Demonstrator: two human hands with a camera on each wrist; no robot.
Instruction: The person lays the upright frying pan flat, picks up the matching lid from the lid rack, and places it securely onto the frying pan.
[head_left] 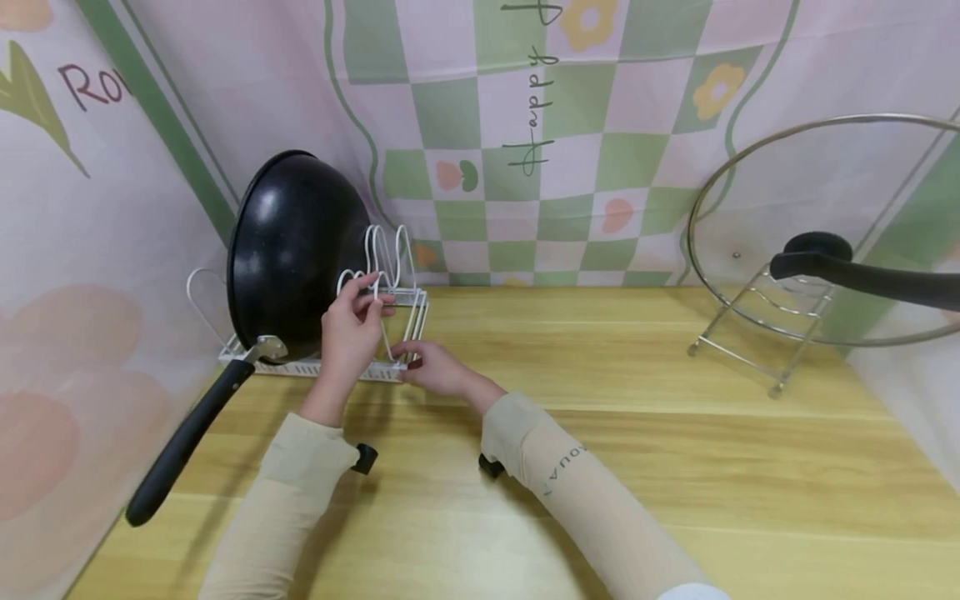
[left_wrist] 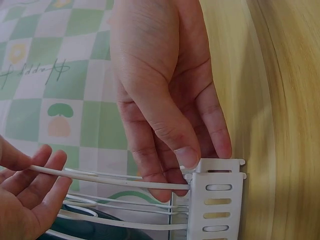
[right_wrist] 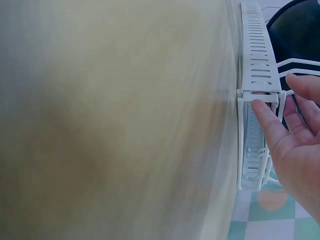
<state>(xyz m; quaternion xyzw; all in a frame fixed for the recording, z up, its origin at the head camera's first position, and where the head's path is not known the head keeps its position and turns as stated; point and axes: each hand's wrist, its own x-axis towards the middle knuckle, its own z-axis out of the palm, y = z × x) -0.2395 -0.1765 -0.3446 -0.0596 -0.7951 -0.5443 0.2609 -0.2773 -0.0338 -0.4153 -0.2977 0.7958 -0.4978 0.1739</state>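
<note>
A white wire pan rack [head_left: 420, 321] with upright loop dividers and a slotted base stands by the back wall. My left hand [head_left: 351, 325] pinches the upper part of one wire divider [left_wrist: 115, 180] between thumb and fingers. Down at the rack's right front end, my right hand [head_left: 438, 368] grips the corner where that divider meets the slotted rail [left_wrist: 216, 205]. Its thumb and fingers lie on either side of the wire in the left wrist view. A black wok [head_left: 292, 242] leans on edge in the rack's left part, its handle [head_left: 187, 446] sticking out toward the front.
At the right, a large glass lid [head_left: 757, 208] with a black knob stands in a small metal wire stand [head_left: 742, 358]. A black pan handle [head_left: 885, 279] reaches in from the right edge. Patterned cloth [head_left: 525, 167] hangs behind the wooden table [head_left: 600, 358].
</note>
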